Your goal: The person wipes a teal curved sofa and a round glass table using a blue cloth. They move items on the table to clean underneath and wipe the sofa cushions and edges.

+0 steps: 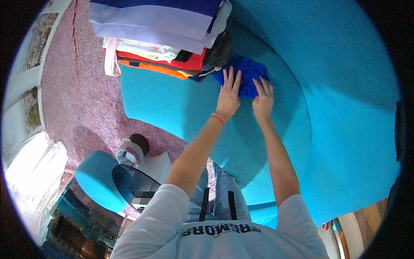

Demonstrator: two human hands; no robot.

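A crumpled piece of bright blue fabric (247, 73) lies on the seat of a turquoise sofa (155, 97). My left hand (229, 97), with a thin red band at the wrist, rests on the fabric's left part, fingers spread and flat. On its lower right edge lies my right hand (263, 97), fingers a little apart. Neither hand is closed around the cloth. Just to the left, close to the blue fabric, stands a tall stack of folded clothes (155, 26), with lilac, white, red and orange layers. A dark grey garment (221, 48) and a white cord are at the stack's right side.
The sofa's backrest (349, 129) rises on the right. Pinkish carpet (87, 106) covers the floor at left. A turquoise pouf (97, 181), a round dark glass tabletop (132, 181) and a grey-white fabric item (129, 153) are at lower left. A red-black cord (75, 42) runs along the upper left.
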